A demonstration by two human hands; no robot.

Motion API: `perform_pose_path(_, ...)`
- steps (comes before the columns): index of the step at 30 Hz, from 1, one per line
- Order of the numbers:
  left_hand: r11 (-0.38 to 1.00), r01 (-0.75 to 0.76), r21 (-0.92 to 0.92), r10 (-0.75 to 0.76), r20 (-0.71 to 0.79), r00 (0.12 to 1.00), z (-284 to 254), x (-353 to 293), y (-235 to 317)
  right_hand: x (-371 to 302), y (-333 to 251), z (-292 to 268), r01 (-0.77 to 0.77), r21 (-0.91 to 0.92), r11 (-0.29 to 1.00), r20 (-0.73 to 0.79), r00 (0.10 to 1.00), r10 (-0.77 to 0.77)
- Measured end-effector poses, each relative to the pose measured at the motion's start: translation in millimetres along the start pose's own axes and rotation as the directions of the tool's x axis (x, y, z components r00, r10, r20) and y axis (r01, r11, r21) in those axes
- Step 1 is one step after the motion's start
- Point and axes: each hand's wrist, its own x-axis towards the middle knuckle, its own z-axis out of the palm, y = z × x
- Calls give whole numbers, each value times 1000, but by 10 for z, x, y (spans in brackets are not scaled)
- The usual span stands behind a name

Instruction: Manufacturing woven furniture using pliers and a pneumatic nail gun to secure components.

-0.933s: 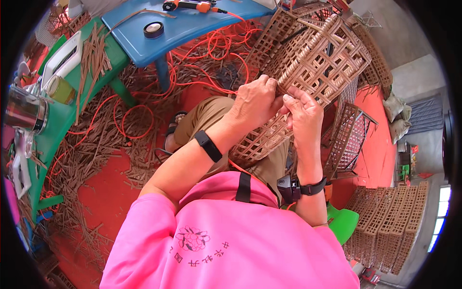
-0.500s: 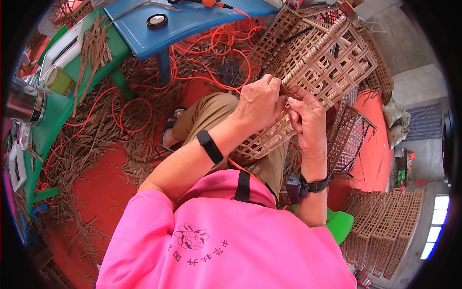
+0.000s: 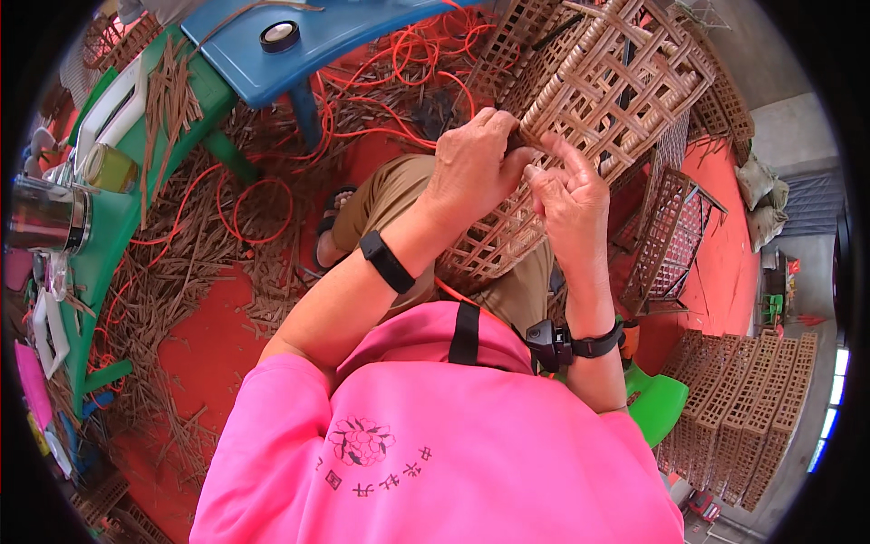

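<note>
A brown woven wicker basket (image 3: pixel 625 77), with open latticework and a braided edge, lies tilted across my lap and reaches toward the upper right. My left hand (image 3: pixel 476 163) is closed at the basket's near edge, with its fingers curled over the weave; its fingertips are partly hidden. Right beside it, my right hand (image 3: pixel 573 190) has the index finger stretched upward along the basket. That hand's thumb and other fingers are bent together near the same edge. Whatever they pinch there is too small to make out.
A blue table (image 3: pixel 317 45) bears a roll of tape (image 3: pixel 279 36). Next to it, a green table (image 3: pixel 122 213) carries wicker strips and a jar (image 3: pixel 111 169). Orange hose (image 3: pixel 399 109) and loose strips (image 3: pixel 190 240) cover the red floor. Stacked woven frames (image 3: pixel 739 408) stand at right.
My right index finger has straightened and lifted from its curled position. Both hands and the basket have shifted slightly up and left in view, as the whole scene has also moved.
</note>
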Motion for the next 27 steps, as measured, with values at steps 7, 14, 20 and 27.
perform_pose_path(7, 999, 27, 17, -28, 17, 999, 57, -14, 35, 168, -54, -190, -246, 274, 930, 175, 963, 204)
perform_pose_path(14, 997, 31, 75, -29, -29, 999, 77, -3, 57, 105, -7, -158, -204, 259, 944, 176, 971, 161)
perform_pose_path(20, 998, -40, 54, 34, 111, 993, -3, 213, -88, 145, 13, -212, -21, 29, 999, 110, 994, 18)
perform_pose_path(27, 987, 117, -109, -75, 327, 942, -227, 346, -155, -129, 403, -466, 116, 150, 982, -362, 930, -55)
